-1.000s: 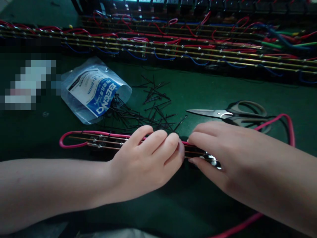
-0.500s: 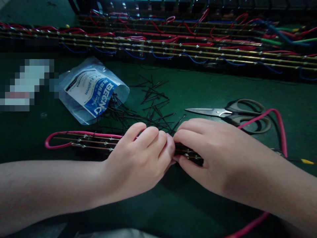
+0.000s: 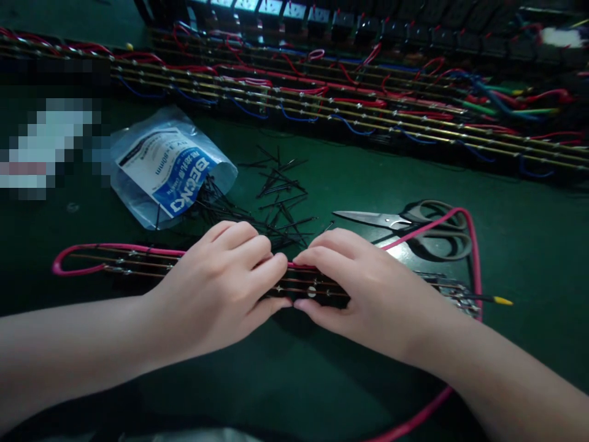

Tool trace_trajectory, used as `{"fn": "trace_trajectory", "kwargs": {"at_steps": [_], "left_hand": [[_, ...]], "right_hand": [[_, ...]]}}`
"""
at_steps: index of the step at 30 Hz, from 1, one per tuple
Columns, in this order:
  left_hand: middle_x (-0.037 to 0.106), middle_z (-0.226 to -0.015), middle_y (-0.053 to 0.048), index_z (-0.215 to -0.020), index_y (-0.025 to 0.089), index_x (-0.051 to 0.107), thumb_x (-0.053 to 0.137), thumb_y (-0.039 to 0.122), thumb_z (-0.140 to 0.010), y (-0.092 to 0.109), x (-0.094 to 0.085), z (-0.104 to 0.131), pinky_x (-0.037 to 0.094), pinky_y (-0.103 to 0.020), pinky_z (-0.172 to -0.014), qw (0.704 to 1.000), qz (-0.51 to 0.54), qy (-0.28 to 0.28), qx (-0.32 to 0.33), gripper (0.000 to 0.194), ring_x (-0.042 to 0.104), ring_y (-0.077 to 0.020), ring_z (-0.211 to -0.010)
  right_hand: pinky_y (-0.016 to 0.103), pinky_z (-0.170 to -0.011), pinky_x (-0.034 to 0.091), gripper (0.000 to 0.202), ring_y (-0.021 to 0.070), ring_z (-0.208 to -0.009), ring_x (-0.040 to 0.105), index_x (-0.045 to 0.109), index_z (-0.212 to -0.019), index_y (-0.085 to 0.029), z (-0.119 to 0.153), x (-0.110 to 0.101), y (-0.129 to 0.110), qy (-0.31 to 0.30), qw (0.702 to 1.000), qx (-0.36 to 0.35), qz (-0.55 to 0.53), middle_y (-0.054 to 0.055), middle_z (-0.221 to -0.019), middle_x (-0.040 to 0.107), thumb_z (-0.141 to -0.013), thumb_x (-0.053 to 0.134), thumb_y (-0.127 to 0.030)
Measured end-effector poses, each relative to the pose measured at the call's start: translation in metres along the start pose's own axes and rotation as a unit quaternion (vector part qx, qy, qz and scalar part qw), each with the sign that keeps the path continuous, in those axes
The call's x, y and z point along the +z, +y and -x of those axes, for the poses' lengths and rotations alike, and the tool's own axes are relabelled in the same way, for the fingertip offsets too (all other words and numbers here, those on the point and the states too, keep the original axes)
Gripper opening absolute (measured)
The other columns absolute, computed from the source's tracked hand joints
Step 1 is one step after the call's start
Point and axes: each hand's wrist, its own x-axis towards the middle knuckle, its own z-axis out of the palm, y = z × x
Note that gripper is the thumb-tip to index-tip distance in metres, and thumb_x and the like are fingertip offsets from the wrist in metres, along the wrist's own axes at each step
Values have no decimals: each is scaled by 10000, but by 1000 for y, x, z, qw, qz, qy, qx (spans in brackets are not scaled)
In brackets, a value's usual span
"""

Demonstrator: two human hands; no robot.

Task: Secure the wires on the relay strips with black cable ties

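A long dark strip with thin metal rods and solder points (image 3: pixel 317 285) lies crosswise, with a pink-red cable (image 3: pixel 119 247) along its far edge and looped round its left end. My left hand (image 3: pixel 230 273) grips the strip near its middle, fingers over the far edge and thumb at the near edge. Close beside it my right hand (image 3: pixel 363 282) holds the strip the same way, fingertips on the cable. A short section of the strip shows between the two hands. The cable goes on past my right hand, over the scissors' handles, and bends down.
Beyond the hands, a clear plastic bag (image 3: pixel 170 172) spills black cable ties (image 3: pixel 280 184) onto the green surface (image 3: pixel 294 374). Scissors (image 3: pixel 405 224) lie to the right, blades pointing left. A long wired assembly (image 3: pixel 331 98) runs across the back. Something pixelated is at left.
My hands have moved apart a little, showing the strip between them. The strip and cable have shifted left in view, and the scissors appear lower and further left.
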Motion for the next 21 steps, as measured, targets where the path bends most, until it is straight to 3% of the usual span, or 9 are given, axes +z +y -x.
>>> {"fn": "trace_trajectory", "kwargs": {"at_steps": [7, 14, 21], "left_hand": [[574, -753, -13, -886, 164, 661, 630, 335, -956, -17, -11, -10, 396, -396, -672, 998, -21, -38, 49, 187, 526, -233, -750], [563, -774, -15, -844, 146, 612, 696, 376, -909, -30, -2, -10, 430, -373, -710, 995, 72, -63, 27, 254, 494, -202, -744], [502, -810, 8, -861, 165, 550, 775, 348, -847, -28, 0, -9, 384, -314, -670, 992, 108, -69, 12, 291, 463, -177, -757]], "right_hand": [[328, -613, 423, 159, 212, -747, 522, 698, -991, -94, 2, 13, 0, 83, 991, -63, 82, 66, -824, 602, -882, 706, -211], [331, -584, 311, 329, 206, -673, 441, 647, -814, -172, 1, 6, 3, 73, 968, -100, 218, 29, -702, 531, -972, 606, -457], [324, -584, 294, 225, 192, -665, 432, 631, -804, -169, -1, 3, 5, 70, 972, -105, 199, 21, -714, 519, -918, 665, -360]]}}
